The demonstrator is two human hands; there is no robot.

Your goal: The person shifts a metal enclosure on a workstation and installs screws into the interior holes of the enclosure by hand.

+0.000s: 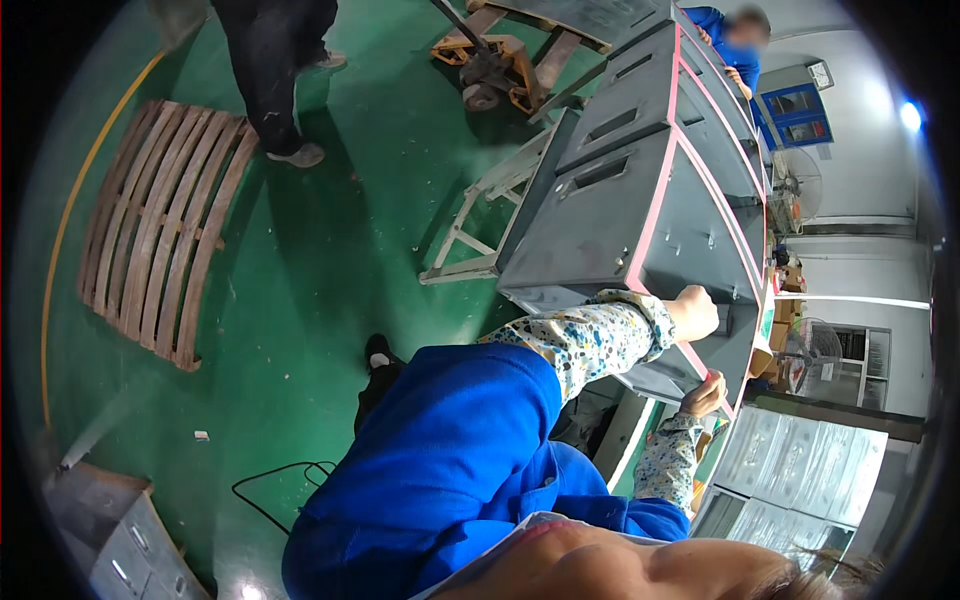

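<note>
My left hand (695,313) is closed in a fist in front of the opening of a grey metal cabinet (590,225). What its fingers hold, if anything, is hidden. Strips of pink tape (655,205) run along the cabinet's front edges, and one passes close by that hand. My right hand (703,394) has its fingers bent around the pink-taped edge at the near corner and seems to pinch the tape there. Both forearms wear patterned sleeve covers (600,335) over blue sleeves.
A white stand (475,235) supports the row of cabinets. A co-worker in blue (738,55) touches the far end. Another person in dark trousers (270,70) stands near a wooden pallet (165,225). A pallet jack (490,75) is behind; a black cable (265,490) lies on the green floor.
</note>
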